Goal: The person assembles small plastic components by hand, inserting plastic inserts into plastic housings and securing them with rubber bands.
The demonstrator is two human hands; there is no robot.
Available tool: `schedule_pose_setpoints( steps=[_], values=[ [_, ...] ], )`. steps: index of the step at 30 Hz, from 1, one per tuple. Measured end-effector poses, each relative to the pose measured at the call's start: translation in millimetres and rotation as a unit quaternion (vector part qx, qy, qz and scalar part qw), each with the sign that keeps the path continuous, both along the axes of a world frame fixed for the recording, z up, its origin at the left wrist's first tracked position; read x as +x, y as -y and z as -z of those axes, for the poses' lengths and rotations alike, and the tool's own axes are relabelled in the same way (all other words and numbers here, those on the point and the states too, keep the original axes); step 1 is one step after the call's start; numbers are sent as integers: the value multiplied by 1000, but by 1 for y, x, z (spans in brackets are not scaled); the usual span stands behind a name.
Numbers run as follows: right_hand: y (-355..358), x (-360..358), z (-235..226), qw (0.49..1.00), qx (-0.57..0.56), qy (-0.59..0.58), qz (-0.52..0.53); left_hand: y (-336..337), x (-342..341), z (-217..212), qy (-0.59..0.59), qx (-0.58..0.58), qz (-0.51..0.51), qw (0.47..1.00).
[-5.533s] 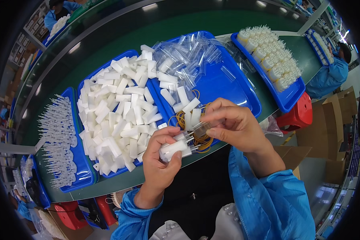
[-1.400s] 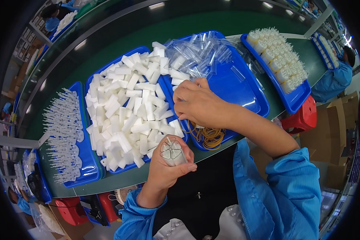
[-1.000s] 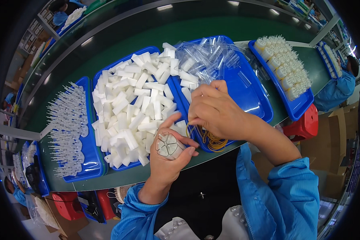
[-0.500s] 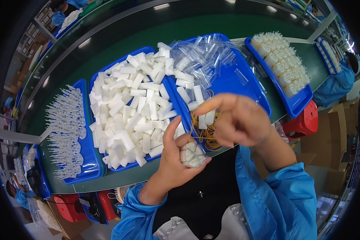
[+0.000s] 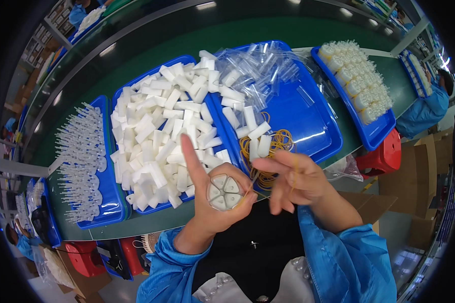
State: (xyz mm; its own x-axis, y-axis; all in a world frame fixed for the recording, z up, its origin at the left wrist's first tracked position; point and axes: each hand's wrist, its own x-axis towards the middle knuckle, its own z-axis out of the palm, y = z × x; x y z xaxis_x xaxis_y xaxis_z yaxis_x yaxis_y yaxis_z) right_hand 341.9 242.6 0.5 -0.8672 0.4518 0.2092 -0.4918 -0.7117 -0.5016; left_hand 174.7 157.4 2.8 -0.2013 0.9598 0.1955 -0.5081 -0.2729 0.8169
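Note:
My left hand (image 5: 215, 219) grips a round bundle of white wedge-shaped pieces (image 5: 224, 192), its end face turned up. The thumb and fingers wrap round its side, while the index finger stretches up and away. Beside it, my right hand (image 5: 303, 183) has a thin yellow rubber band (image 5: 254, 181) hooked on its fingers, which are partly spread. The band runs toward the fingertips of my left hand; whether it circles the bundle is hidden. Just beyond lies a pile of yellow rubber bands (image 5: 282, 139) with a few white foam blocks among them.
A blue tray (image 5: 179, 61) heaped with white foam blocks (image 5: 159, 131) stands ahead. Clear plastic sleeves (image 5: 260, 70) lie in another blue tray (image 5: 316, 118). White stemmed pieces (image 5: 81, 161) fill a left tray; banded bundles (image 5: 356, 81) fill a right one. Co-workers sit farther off.
My right hand has come down and nearer, with the rubber band now visible. My left hand has tilted the bundle so its end face shows, and its index finger has stretched out.

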Motion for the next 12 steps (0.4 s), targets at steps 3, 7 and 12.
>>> schedule_pose_setpoints(
  steps=[3,7,12],
  values=[
    [-15,-5,-16,961,209,181,4,1,2,11,-328,39,-99,939],
    [-9,-16,-44,789,526,304,94,-1,7,18,-487,73,-128,861],
    [8,-20,-42,661,618,351,240,-2,8,10,-467,44,-93,878]
  ],
)
